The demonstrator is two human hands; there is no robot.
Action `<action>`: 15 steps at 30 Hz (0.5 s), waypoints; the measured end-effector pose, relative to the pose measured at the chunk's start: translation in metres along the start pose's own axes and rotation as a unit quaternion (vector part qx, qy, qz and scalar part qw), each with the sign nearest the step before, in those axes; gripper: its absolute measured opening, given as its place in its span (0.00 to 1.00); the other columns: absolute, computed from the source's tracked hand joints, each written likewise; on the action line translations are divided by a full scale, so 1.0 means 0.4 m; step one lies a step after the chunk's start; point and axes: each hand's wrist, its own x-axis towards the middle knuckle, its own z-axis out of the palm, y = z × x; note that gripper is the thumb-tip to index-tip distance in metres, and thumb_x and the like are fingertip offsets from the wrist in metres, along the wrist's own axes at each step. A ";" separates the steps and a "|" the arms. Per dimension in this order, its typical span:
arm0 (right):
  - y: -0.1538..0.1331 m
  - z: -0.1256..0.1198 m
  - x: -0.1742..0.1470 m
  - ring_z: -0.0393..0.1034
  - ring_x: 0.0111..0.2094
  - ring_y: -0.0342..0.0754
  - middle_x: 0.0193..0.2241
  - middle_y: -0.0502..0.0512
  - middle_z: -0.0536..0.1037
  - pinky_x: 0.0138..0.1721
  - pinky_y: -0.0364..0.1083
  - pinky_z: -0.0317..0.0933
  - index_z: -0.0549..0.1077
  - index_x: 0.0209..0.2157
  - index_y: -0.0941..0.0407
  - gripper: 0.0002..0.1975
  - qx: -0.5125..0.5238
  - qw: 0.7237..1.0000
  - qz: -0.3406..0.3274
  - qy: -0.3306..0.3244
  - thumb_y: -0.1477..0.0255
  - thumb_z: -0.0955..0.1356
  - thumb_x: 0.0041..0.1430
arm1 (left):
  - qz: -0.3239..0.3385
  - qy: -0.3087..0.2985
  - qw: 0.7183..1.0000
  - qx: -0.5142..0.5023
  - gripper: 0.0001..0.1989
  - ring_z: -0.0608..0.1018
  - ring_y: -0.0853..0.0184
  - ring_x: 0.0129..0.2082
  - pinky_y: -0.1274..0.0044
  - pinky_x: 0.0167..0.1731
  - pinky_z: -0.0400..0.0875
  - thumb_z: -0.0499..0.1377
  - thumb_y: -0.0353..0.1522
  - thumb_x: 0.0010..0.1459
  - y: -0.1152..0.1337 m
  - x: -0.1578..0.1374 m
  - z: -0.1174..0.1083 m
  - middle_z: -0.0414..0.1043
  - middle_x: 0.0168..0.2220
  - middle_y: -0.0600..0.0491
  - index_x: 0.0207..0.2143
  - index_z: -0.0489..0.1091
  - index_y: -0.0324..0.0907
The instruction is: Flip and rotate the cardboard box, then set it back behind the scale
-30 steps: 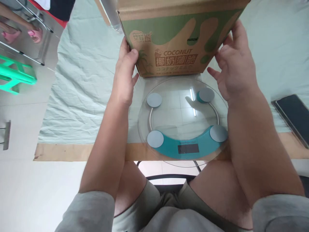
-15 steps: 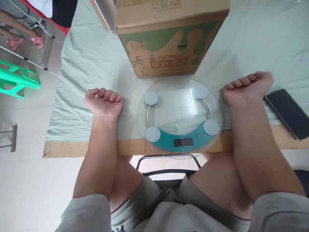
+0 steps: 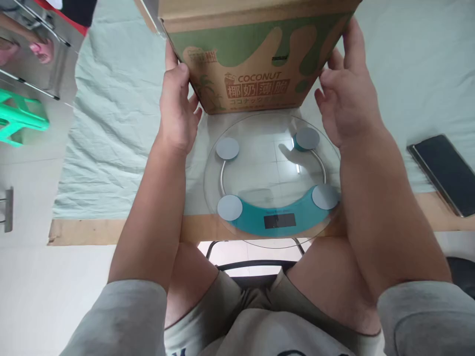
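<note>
A brown and green cardboard box (image 3: 256,59) printed with "COCONUT" stands upright behind a round glass bathroom scale (image 3: 256,173). My left hand (image 3: 178,101) is at the box's left side, thumb near the front edge and fingers partly hidden along the side. Against the right side is my right hand (image 3: 347,96), its upper fingers reaching up behind the edge. Together the two hands hold the box between them. The scale has silver round pads, a teal band and a dark display, and its near rim overhangs the table edge.
A dark smartphone (image 3: 445,173) lies on the green tablecloth (image 3: 111,148) at the right. On the floor to the left stands a green plastic stool (image 3: 22,116). Another person's feet in pink slippers (image 3: 41,50) show at the upper left.
Both hands have left their resting places beside the scale, where they lay palm up with curled fingers. They have moved forward and inward onto the box's two sides.
</note>
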 end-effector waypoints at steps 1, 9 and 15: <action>0.011 -0.003 0.013 0.69 0.71 0.40 0.75 0.34 0.71 0.78 0.49 0.65 0.54 0.73 0.38 0.55 0.009 1.000 -0.005 -0.026 0.80 0.64 0.42 | -0.017 -0.021 1.000 0.001 0.45 0.55 0.41 0.84 0.41 0.88 0.43 0.74 0.48 0.45 -0.008 0.002 -0.003 0.68 0.77 0.70 0.68 0.73 0.69; 0.053 -0.034 0.065 0.69 0.62 0.39 0.68 0.27 0.75 0.49 0.42 0.66 0.58 0.69 0.29 0.56 0.014 1.000 0.017 -0.018 0.81 0.62 0.36 | 0.176 0.030 0.983 -0.029 0.52 0.28 0.61 0.89 0.51 0.93 0.41 0.64 0.68 0.58 -0.063 -0.119 0.090 0.58 0.79 0.90 0.81 0.52 0.82; 0.072 -0.039 0.083 0.70 0.55 0.36 0.60 0.38 0.76 0.45 0.36 0.69 0.57 0.72 0.34 0.57 0.039 0.998 -0.026 -0.030 0.86 0.63 0.41 | 0.194 0.010 0.981 -0.013 0.42 0.38 0.64 0.89 0.50 0.94 0.37 0.70 0.58 0.61 -0.063 -0.043 0.037 0.71 0.74 0.80 0.75 0.66 0.73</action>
